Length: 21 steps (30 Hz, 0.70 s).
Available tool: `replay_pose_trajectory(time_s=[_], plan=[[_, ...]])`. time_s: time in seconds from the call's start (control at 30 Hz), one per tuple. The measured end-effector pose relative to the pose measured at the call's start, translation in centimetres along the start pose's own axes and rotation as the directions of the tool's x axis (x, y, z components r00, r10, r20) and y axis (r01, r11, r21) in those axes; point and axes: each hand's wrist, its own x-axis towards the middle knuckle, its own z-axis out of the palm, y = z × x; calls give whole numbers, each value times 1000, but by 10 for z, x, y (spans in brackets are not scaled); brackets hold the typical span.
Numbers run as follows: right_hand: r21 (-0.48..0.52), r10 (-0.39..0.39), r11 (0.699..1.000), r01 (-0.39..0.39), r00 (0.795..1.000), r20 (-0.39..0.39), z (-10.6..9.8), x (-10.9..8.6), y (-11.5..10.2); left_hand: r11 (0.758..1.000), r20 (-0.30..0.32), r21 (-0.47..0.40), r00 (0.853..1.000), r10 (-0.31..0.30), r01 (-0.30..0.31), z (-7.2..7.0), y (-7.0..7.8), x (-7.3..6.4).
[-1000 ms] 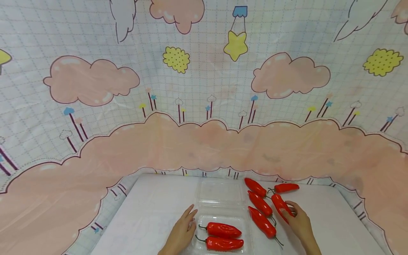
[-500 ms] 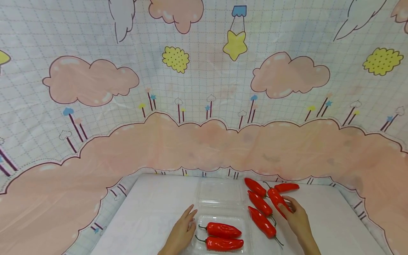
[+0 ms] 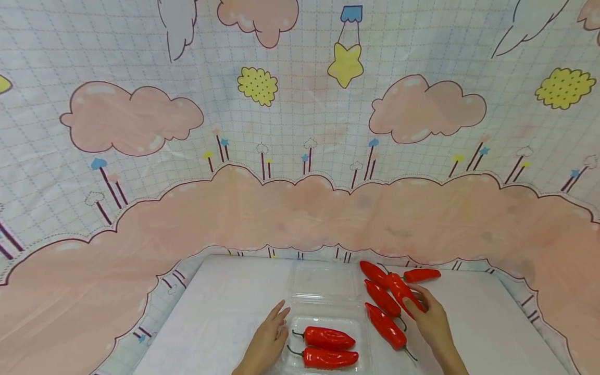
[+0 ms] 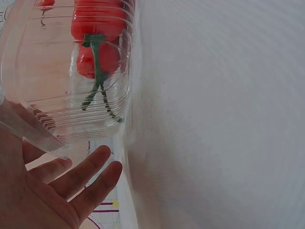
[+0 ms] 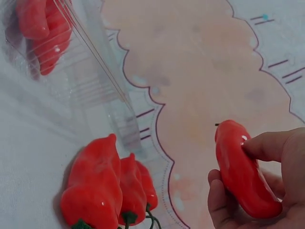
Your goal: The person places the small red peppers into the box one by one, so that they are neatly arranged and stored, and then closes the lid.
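Observation:
My right hand (image 3: 433, 320) grips a long red chili pepper (image 3: 399, 290) between thumb and fingers, its green stem pointing away; in the right wrist view this pepper (image 5: 238, 167) shows clear of the others. In front of me lies a clear plastic clamshell box (image 3: 364, 344), its lid (image 3: 323, 283) folded back flat. Two red peppers, one nearer (image 3: 330, 358) and one farther (image 3: 329, 338), lie side by side in its base, stems to the left. Beside the box's left wall, my left hand (image 3: 266, 341) has its fingers extended; the left wrist view shows them spread near the box's end.
Right of the box, three loose peppers, near (image 3: 385, 327), middle (image 3: 382, 299) and far (image 3: 372, 273), lie slanted in a row. Another pepper (image 3: 422, 275) lies at the back right. The white table (image 3: 225, 291) ends at a patterned cloth backdrop (image 3: 300, 213).
The right hand has carried its pepper leftward and slightly back, so that it now overlaps the loose row in the head view. The left hand and the box have stayed put.

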Motion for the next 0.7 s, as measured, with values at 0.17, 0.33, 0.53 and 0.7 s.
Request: replay_pose_trajectory(time_s=[0.17,0.33,0.53,0.7], plan=[[-19,-52,998,52,999,3,3,-4,-4,1000,11,-14,1000,0,0,-1,0,0],[-22,-79,997,79,997,7,7,-8,-8,1000,26,-15,1000,-4,5,-1,0,0],[-15,-109,994,110,994,29,15,-12,-15,1000,15,12,1000,2,-2,-2,0,0],[5,-119,993,119,992,39,23,-14,-17,1000,10,19,1000,6,-6,-2,1,0]])
